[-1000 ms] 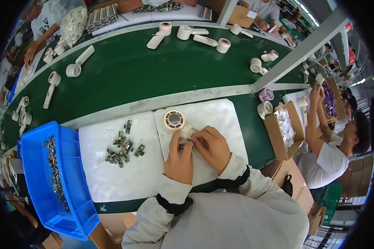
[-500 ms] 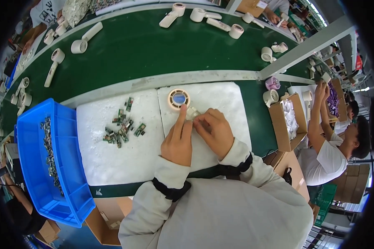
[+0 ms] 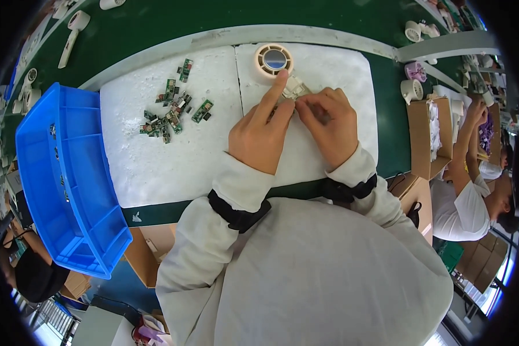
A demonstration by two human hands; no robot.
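A cream handheld fan [image 3: 275,59] lies on the white foam pad [image 3: 173,179], its round head away from me. Its pale handle part [image 3: 294,88] lies between my hands, and the inner side appears exposed. My left hand [image 3: 258,137] steadies the fan, the index finger stretched onto the rim of the head and the thumb side against the handle. With thumb and fingers pinched together, my right hand [image 3: 333,127] works at the handle's near end; whatever is in the pinch is hidden. Left of the hands lies a loose pile of small green circuit boards [image 3: 173,112].
A blue plastic bin [image 3: 78,190] with a few boards inside stands left of the pad. Beyond a pale rail [image 3: 213,38] runs a green belt [image 3: 196,14] with other fans. At right are an open carton [image 3: 419,138] and a co-worker [image 3: 464,202] with raised hands.
The whole view has shifted, so the pad and hands sit higher in the picture. My hands keep nearly the same hold on the fan.
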